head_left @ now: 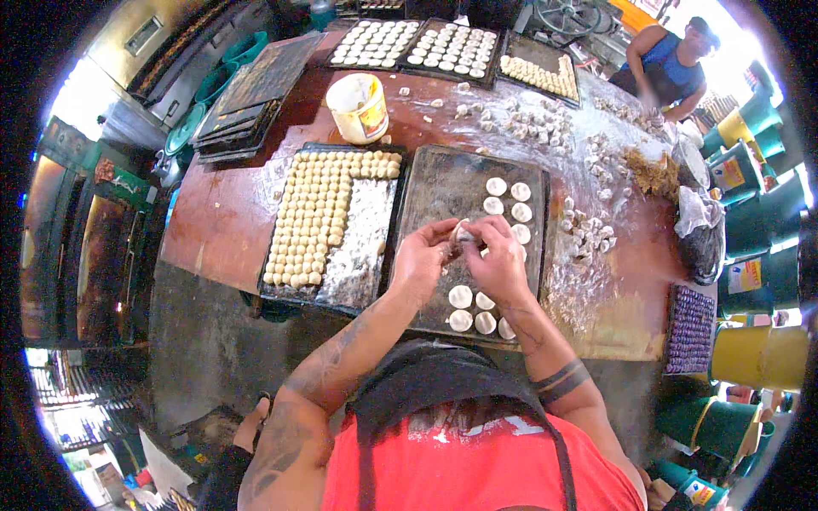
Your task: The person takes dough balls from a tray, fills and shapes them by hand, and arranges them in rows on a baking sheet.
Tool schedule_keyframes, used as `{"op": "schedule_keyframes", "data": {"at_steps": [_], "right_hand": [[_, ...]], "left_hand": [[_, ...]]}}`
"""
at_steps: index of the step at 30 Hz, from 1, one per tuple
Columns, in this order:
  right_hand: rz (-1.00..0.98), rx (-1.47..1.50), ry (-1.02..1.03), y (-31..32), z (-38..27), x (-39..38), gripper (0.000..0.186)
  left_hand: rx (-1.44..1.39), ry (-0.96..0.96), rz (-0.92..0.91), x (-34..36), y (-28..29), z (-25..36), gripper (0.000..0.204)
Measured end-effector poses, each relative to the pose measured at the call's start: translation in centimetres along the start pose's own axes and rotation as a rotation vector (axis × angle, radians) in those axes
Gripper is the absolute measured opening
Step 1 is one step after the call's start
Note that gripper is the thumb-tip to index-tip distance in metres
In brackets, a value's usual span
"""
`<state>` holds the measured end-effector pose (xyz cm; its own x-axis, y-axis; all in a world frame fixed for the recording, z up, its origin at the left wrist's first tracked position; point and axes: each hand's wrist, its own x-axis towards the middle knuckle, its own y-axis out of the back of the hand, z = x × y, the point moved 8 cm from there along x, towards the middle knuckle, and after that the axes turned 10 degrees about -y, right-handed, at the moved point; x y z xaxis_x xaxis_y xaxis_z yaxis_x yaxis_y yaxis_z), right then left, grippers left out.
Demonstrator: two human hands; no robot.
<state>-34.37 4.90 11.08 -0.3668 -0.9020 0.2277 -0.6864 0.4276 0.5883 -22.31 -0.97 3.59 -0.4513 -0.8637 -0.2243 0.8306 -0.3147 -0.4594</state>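
Note:
Both my hands meet above a dark baking tray (426,196). My left hand (423,257) and my right hand (497,262) pinch a small pale piece of dough (462,231) between their fingertips. Flattened white dough rounds (460,296) lie in rows on that tray, at its right side and near edge; my right hand covers some of them. Just left is another baking tray (354,285), holding many small yellowish balls (308,213) packed in rows, with white flour (362,221) over its bare part.
A white bucket (356,115) stands behind the trays. Floured dough lumps (537,123) scatter across the table (213,221). Filled trays (372,44) line the far edge, beside stacked dark trays (243,115). A person (665,68) works at the far right, near green buckets (750,264).

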Motion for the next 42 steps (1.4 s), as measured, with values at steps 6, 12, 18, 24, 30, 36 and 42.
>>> {"op": "schedule_keyframes", "data": {"at_steps": [6,12,18,24,30,36,42], "right_hand": [[-0.023,-0.019,-0.017,0.1,-0.9,-0.4,0.040],[-0.280,0.727,-0.475,-0.7,4.6,1.0,0.026],[-0.004,0.889,-0.471,0.3,0.4,0.1,0.030],[0.169,0.078,-0.041,2.8,-4.9,0.2,0.016],[0.039,-0.102,0.201,2.1,-8.5,-0.3,0.049],[-0.099,0.077,0.307,0.9,-5.9,0.6,0.033],[-0.005,0.539,-0.243,-2.9,0.5,-2.4,0.030]], "left_hand": [[0.164,-0.092,0.002,-0.6,0.2,1.3,0.028],[0.047,-0.168,-0.108,0.1,-2.5,3.7,0.033],[0.201,-0.238,-0.101,0.0,-2.7,5.6,0.018],[-0.268,-0.103,-0.099,-0.6,-2.0,4.7,0.027],[-0.118,0.023,-0.208,-0.5,-0.1,5.0,0.029],[-0.295,0.251,-0.399,-2.3,-2.8,2.0,0.037],[-0.007,0.081,-0.192,-0.8,-0.1,1.6,0.035]]}}
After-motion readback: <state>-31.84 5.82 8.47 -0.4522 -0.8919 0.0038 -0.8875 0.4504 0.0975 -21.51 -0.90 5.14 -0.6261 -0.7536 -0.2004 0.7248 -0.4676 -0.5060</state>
